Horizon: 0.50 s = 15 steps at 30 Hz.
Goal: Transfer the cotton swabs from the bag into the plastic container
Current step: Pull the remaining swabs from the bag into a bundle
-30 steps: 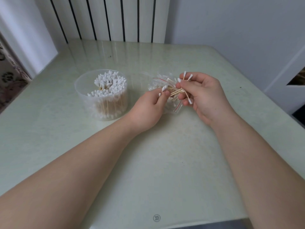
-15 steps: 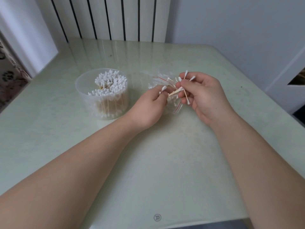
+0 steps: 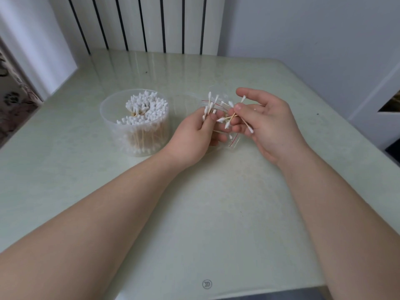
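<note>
Swabs (image 3: 229,119) splaying loose between both hands, just right of the container (image 3: 112,131).

I am seeing the left hand (image 3: 192,137) gripping a few upright swabs, seemingly along with the clear bag (image 3: 234,140). The right hand (image 3: 268,126) is pinching a crossed bunch between thumb and fingers. The container is sitting to the left on the table (image 3: 216,213), packed with swabs standing on end. I am judging the risk like this: the right-hand bunch is fanning out at odd angles, so any loosening of the pinch on the way left could be scattering sticks across the table. Crooked ones could also be snagging on that packed mass.
</note>
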Each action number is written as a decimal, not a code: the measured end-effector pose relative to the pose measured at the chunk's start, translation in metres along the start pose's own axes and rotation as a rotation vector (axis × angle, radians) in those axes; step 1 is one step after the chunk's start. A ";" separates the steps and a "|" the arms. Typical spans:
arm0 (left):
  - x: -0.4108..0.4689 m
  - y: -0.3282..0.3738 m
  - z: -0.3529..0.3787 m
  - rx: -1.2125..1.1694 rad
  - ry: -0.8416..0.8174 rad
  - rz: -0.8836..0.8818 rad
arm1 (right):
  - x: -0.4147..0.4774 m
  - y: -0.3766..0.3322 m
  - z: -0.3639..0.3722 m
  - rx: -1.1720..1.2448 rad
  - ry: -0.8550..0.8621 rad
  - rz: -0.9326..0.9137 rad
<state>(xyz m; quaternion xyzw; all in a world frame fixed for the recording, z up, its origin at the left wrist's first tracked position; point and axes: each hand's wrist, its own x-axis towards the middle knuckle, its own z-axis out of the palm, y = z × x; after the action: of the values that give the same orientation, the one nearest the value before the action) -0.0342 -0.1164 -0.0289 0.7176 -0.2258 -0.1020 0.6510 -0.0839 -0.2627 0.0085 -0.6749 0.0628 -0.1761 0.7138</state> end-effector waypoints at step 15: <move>0.002 0.001 -0.010 0.000 -0.176 0.024 | -0.002 0.011 0.004 -0.484 0.031 -0.208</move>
<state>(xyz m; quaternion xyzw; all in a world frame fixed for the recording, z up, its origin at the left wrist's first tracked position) -0.0283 -0.1091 -0.0261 0.7031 -0.2907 -0.1567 0.6298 -0.0827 -0.2585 -0.0028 -0.8261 0.0441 -0.2386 0.5087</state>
